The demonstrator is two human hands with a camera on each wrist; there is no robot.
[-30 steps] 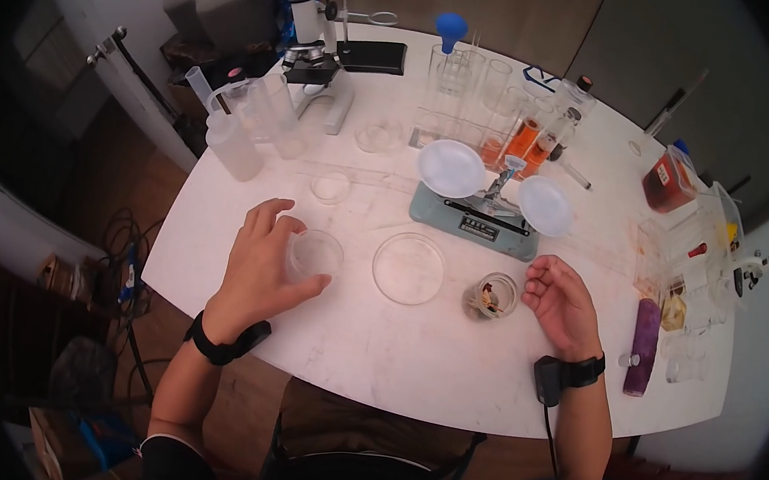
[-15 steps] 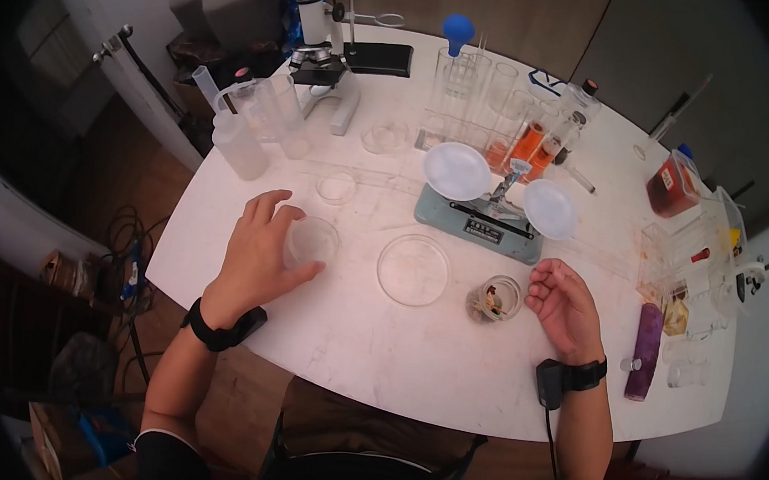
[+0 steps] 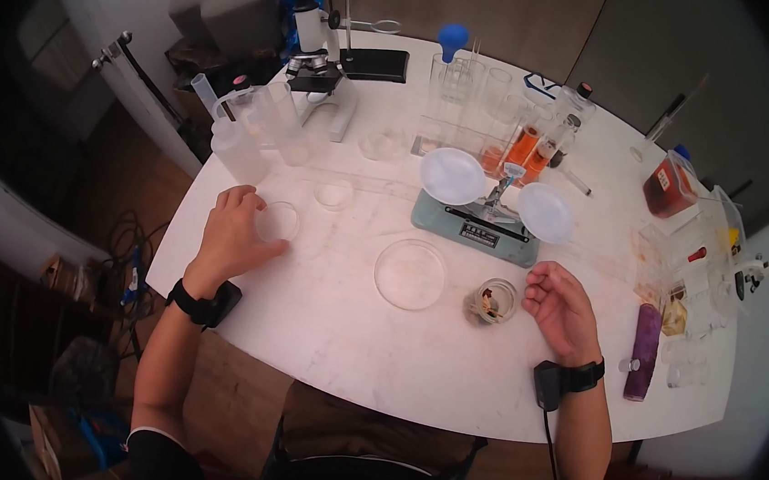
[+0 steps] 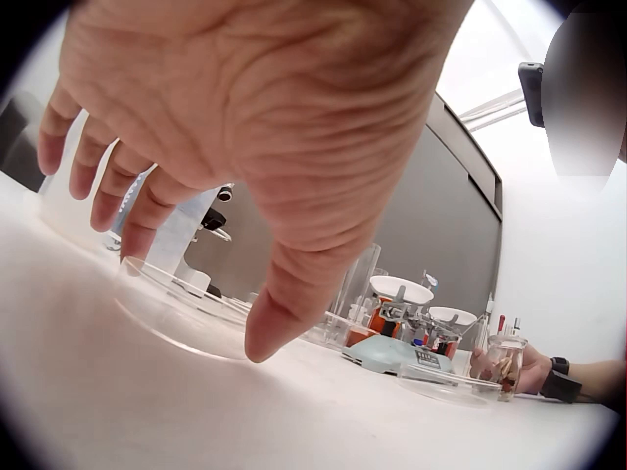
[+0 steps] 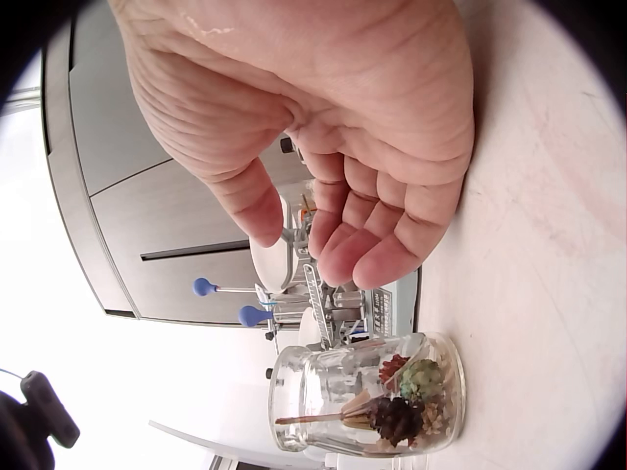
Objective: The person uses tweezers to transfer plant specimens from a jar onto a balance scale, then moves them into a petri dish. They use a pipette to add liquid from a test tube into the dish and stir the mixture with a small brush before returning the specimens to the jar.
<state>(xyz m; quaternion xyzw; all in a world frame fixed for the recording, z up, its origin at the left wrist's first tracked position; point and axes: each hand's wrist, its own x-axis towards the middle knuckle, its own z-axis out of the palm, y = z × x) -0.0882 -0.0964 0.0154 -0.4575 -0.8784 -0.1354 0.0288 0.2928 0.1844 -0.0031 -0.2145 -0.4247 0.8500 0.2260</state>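
Observation:
In the head view my left hand [image 3: 232,231] is at the table's left part, holding a small clear petri dish [image 3: 277,223] across its rim. Thumb and index finger lie at opposite edges of the dish [image 4: 181,318] in the left wrist view, and the other fingers spread behind. A larger petri dish [image 3: 410,274] lies flat at the centre. Beside a glass jar [image 3: 490,302], my right hand [image 3: 564,311] rests on the table with its fingers loosely curled and nothing in them. The right wrist view shows dark, red and greenish dried pieces and pebbles inside this jar [image 5: 372,397].
Behind the dishes stands a balance [image 3: 478,221] with two white pans. Test tubes [image 3: 522,147] with orange liquid are beyond it. A microscope [image 3: 315,42] and plastic bottles [image 3: 239,150] stand at the back left. A purple roll [image 3: 642,352] lies at the right among glassware.
My left hand has moved left with the small petri dish, which now sits lower, at the table surface. My right hand and the jar have stayed in place.

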